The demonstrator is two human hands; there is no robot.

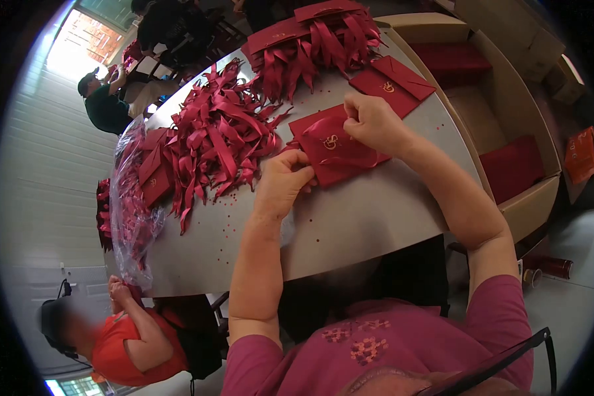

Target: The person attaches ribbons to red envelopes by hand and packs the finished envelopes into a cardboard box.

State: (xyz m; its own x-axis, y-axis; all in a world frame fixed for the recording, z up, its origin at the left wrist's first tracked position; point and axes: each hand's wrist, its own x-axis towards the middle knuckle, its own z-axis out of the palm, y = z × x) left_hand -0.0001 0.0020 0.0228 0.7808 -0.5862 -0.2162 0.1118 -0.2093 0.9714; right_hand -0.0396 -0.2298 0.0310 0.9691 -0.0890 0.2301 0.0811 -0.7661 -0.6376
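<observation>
A dark red paper gift bag (338, 173) with a gold emblem lies flat on the table in front of me. My left hand (281, 183) pinches the bag's near left edge between thumb and fingers. Over the bag's upper face, my right hand (376, 120) is closed, with its fingertips on a shiny red ribbon (326, 126) that loops across the bag. The exact grip on the ribbon is partly hidden by the fingers. Just beyond the right hand lies another red bag (393, 86) with the same emblem.
Loose red ribbons (218, 132) form a large heap on the grey table (376, 218). Stacked ribboned bags (310, 46) stand behind. Clear plastic (127, 198) covers more at left. An open cardboard box (475, 112) is at right. A person in orange (142, 346) sits at left; others work farther back.
</observation>
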